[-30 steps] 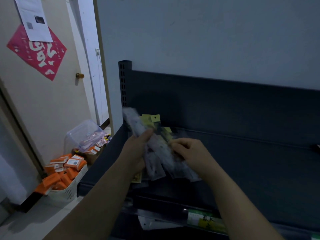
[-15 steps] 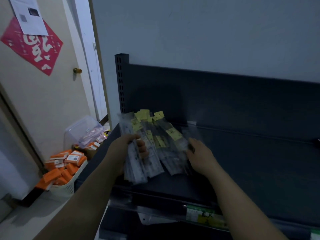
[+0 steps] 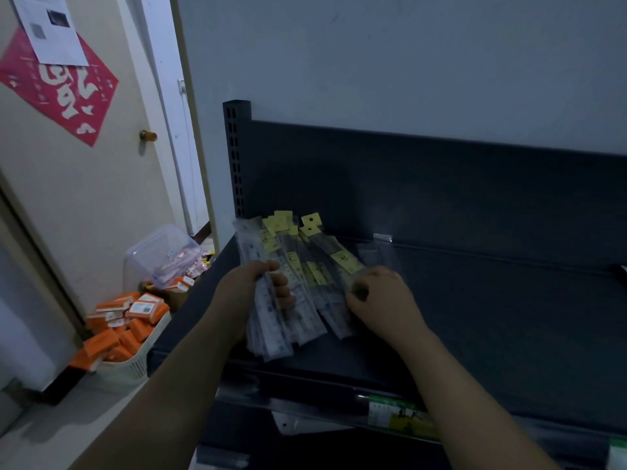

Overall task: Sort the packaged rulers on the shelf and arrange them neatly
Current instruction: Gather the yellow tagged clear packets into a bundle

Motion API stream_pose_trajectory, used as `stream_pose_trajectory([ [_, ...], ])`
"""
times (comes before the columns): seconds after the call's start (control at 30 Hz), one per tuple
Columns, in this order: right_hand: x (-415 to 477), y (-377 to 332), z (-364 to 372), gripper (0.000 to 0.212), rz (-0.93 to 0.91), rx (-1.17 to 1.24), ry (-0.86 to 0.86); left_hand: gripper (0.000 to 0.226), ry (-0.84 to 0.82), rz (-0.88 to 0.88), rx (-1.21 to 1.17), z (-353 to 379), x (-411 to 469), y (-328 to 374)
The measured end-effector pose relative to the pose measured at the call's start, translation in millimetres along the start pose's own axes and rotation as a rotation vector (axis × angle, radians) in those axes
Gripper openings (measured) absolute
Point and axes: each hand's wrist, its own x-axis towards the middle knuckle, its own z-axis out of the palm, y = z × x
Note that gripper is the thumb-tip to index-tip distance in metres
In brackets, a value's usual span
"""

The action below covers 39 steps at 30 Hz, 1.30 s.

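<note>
Head view: the packaged rulers (image 3: 305, 266) sit in the centre of the frame, fanned out over the left end of the dark shelf (image 3: 475, 317), their yellow header tabs pointing to the back panel. The left hand (image 3: 251, 293) has its grip wrapped round the left part of the fan, thumb on top and fingers curled beneath. The right hand (image 3: 383, 300) has its grip curled onto the rightmost packs, apparently pinching their edge; the fingertips are hidden. One clear packet (image 3: 378, 252) lies apart, just right of the fan.

The step in hand looks like squaring the fan into one stack. To do it well, I would keep the left grip loose enough for the slippery sleeves to slide, push them leftward with the right hand, then tap the lower ends on the shelf so the yellow tabs line up.

At lower left, a basket (image 3: 135, 364) of orange boxes stands on the floor.
</note>
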Motion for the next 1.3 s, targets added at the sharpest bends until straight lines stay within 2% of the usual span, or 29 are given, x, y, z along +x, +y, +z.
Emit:
stream_pose_trajectory([
  [0.17,3,-10,-6,0.021,0.007,-0.081,-0.003,0.009,-0.004,-0.010,-0.025,1,-2,0],
  [0.27,3,-11,-6,0.021,0.081,0.049,0.049,0.008,-0.022,-0.020,-0.054,3,-5,0],
  [0.37,2,-7,-12,0.023,0.183,0.301,0.139,0.010,-0.016,-0.027,-0.053,2,-8,2],
  [0.43,3,-3,-17,0.021,0.331,0.519,0.153,0.012,-0.018,-0.039,-0.044,3,-11,4],
  [0.5,2,-3,-25,0.014,0.513,0.905,0.084,0.011,-0.035,-0.050,-0.035,6,-14,8],
  [0.57,0,-4,-36,0.007,0.593,1.198,0.014,0.008,-0.030,-0.038,0.036,9,-13,11],
  [0.67,-5,-2,-55,0.006,0.523,1.312,-0.087,0.016,0.018,0.047,0.144,18,-9,18],
  [0.8,-10,6,-74,0.016,0.467,1.316,-0.148,0.021,0.085,0.123,0.201,28,-7,28],
  [0.93,-12,14,-86,0.017,0.423,1.320,-0.174,0.015,0.034,0.101,0.327,35,-10,28],
  [1.03,-13,19,-92,0.018,0.438,1.350,-0.200,0.015,-0.034,0.049,0.321,42,-11,25],
  [1.17,-12,18,-91,0.015,0.405,1.620,-0.158,0.010,-0.047,0.027,0.255,52,-11,17],
  [1.23,-11,17,-86,0.025,0.398,1.818,-0.117,0.010,-0.038,0.040,0.217,56,-11,13],
  [1.3,-10,14,-79,0.028,0.392,1.901,-0.102,0.009,-0.057,0.029,0.219,58,-11,8],
])
